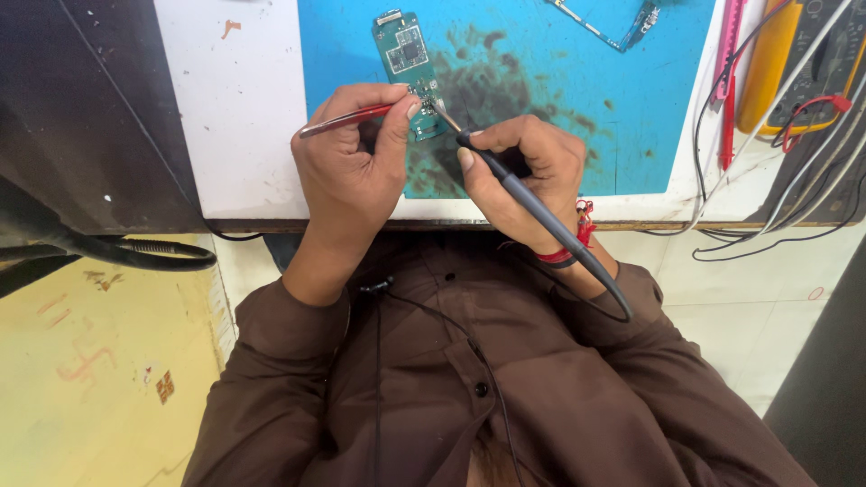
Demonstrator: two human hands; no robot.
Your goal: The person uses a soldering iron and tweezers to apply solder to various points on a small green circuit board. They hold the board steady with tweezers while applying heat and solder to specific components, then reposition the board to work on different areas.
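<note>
Green circuit board (410, 72) lies on a stained blue mat (559, 99) atop the white table (234, 117), just beyond both hands. The left hand (352, 171) is pinched shut on red-handled tweezers (347, 119), whose tips meet the board's lower end. The right hand (523, 171) is wrapped around a grey soldering iron (532, 203), its tip at the same spot. A small slip of either tool could nudge the loose board or bridge neighbouring parts, since nothing appears to clamp it. The thumbs hide the exact contact point, and a second board (600, 22) and yellow meter (776, 63) are cut off at the top edge.
</note>
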